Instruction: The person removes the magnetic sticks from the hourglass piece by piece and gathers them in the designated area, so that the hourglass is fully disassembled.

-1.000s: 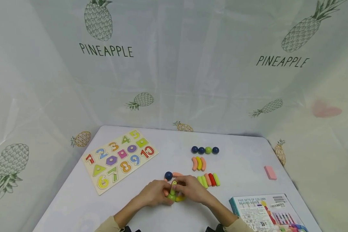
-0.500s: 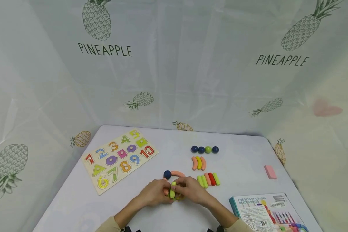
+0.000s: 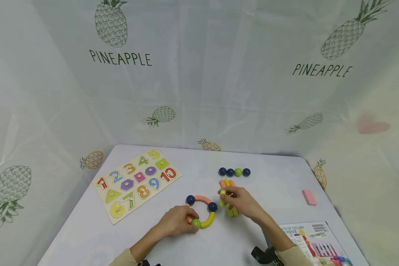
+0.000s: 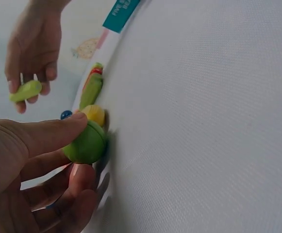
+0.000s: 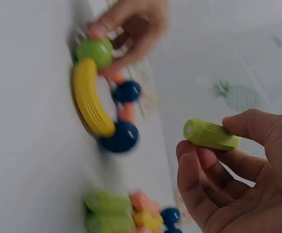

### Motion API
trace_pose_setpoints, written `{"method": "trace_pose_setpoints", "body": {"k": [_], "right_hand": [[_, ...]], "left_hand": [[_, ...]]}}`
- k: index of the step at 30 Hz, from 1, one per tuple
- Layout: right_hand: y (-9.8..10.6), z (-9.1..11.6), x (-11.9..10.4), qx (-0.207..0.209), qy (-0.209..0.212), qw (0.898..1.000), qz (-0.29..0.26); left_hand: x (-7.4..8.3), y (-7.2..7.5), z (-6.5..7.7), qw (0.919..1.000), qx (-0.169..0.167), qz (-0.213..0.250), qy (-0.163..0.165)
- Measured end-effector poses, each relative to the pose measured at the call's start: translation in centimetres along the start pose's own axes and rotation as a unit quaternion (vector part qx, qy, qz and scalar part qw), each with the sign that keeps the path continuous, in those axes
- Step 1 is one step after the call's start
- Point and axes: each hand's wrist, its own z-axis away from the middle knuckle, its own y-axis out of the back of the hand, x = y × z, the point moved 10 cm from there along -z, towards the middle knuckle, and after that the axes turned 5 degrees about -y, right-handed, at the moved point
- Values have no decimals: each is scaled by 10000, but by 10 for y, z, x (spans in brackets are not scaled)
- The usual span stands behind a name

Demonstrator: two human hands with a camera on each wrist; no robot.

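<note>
On the table a ring is made of curved sticks and balls: a yellow curved stick [image 3: 208, 220], orange curved sticks [image 3: 203, 198], blue balls [image 3: 212, 207] and a green ball [image 4: 88, 145]. My left hand [image 3: 177, 221] pinches the green ball at the ring's near side between thumb and fingers. To the right of the ring, my right hand [image 3: 246, 204] pinches a short light-green stick [image 5: 211, 134] raised above the table; a pale round spot shows on its end. Under that hand lie more straight sticks [image 3: 232, 212], partly hidden.
Behind the right hand lie several curved sticks [image 3: 227, 183] and a row of blue and green balls [image 3: 238, 172]. A number puzzle board [image 3: 140, 203] is at the left. On the right are a pink block [image 3: 309, 197] and a printed box [image 3: 316, 236], partly behind the right forearm.
The right hand has carried the light-green stick from the green ball away to the right, over the straight sticks. The left hand stays at the green ball, and more of the ring now shows.
</note>
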Motion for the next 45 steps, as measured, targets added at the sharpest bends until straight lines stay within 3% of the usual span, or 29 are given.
{"method": "trace_pose_setpoints", "body": {"k": [6, 12, 22, 40, 45], "right_hand": [[59, -1, 27, 524, -326, 9977, 271], [83, -2, 60, 622, -838, 9921, 689], [89, -1, 88, 490, -1492, 9767, 1461], [66, 1, 98, 8, -1524, 9814, 1165], [68, 2, 91, 137, -1426, 9790, 1449]], "left_hand": [[0, 0, 0, 10000, -7, -33, 9], [2, 2, 0, 10000, -26, -50, 4], [-2, -1, -3, 9998, -113, -30, 134], [0, 0, -4, 9996, -180, 26, 219], [0, 0, -4, 9997, -166, 9, 181]]}}
